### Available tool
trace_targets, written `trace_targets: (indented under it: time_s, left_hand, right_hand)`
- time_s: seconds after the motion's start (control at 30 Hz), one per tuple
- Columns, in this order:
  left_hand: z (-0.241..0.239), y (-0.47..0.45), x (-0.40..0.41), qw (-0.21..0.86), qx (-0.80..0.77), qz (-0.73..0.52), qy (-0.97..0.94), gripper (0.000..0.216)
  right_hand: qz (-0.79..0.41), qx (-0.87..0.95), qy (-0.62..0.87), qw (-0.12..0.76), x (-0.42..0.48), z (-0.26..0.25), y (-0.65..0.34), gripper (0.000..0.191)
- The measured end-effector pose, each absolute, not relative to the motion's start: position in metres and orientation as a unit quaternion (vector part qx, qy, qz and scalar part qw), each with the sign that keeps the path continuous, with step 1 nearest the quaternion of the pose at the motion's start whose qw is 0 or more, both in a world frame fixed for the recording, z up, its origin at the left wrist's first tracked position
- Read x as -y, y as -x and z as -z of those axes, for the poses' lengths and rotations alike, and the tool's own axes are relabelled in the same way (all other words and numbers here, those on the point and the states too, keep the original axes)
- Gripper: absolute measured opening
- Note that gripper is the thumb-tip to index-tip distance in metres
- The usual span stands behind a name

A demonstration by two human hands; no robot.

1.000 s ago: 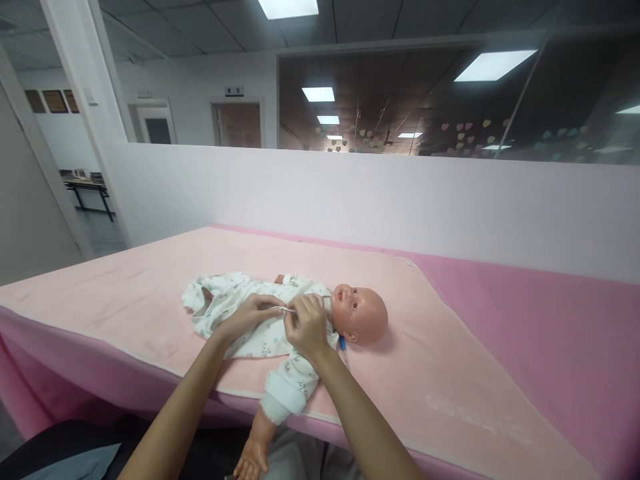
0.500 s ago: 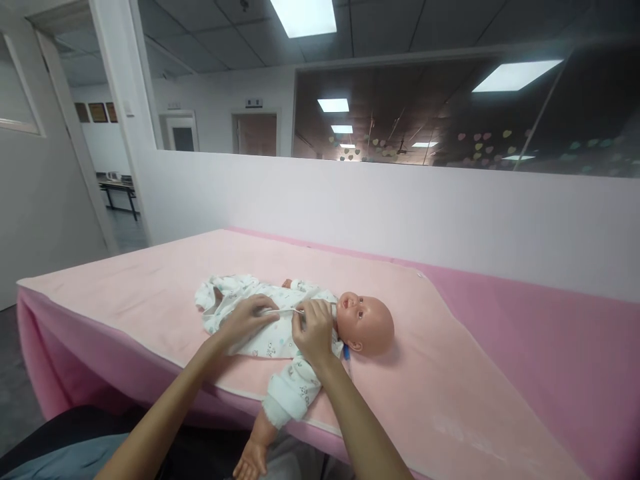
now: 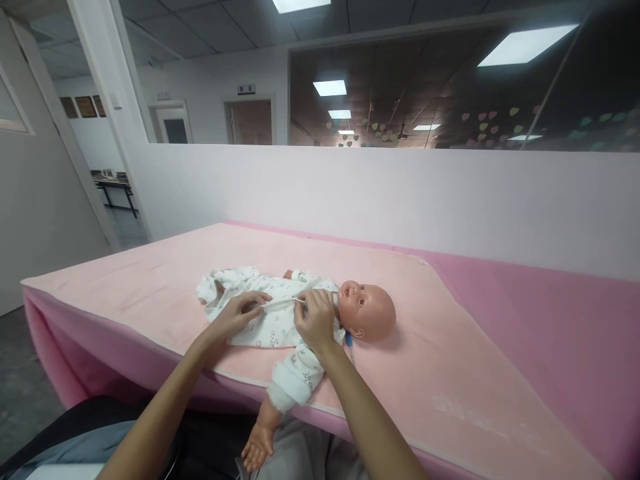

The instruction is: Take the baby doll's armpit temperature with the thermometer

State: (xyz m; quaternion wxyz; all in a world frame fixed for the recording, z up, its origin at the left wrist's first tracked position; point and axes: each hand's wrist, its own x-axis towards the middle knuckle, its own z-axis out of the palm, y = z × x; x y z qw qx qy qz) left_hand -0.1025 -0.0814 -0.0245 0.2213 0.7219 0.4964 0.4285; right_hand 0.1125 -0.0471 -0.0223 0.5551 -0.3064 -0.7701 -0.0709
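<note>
Pink bench [image 3: 450, 373] | doll [image 3: 320, 313] lies mid-bench, near its front edge | left hand [image 3: 237, 315] has slid from the chest toward the waist, pinching the tie [image 3: 280, 303] | right hand [image 3: 315, 320] stays pinched on the tie at the chest | tie now stretched between hands

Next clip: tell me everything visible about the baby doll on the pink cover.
The baby doll lies on its back on the pink cover, bald plastic-looking head to the right, mouth open. It wears a white printed romper. One sleeved arm hangs over the near edge, its bare hand open. The left hand and the right hand pinch the romper's front at the chest.
</note>
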Motion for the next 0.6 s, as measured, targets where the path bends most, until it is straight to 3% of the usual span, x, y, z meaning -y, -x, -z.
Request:
trace_targets:
  time_s: [0.6]
  left_hand:
    - [0.015,0.094,0.085,0.167,-0.541,-0.386,-0.728,0.034]
  right_hand:
    - [0.075,0.765,0.322,0.553,0.049,0.022,-0.113,0.008]
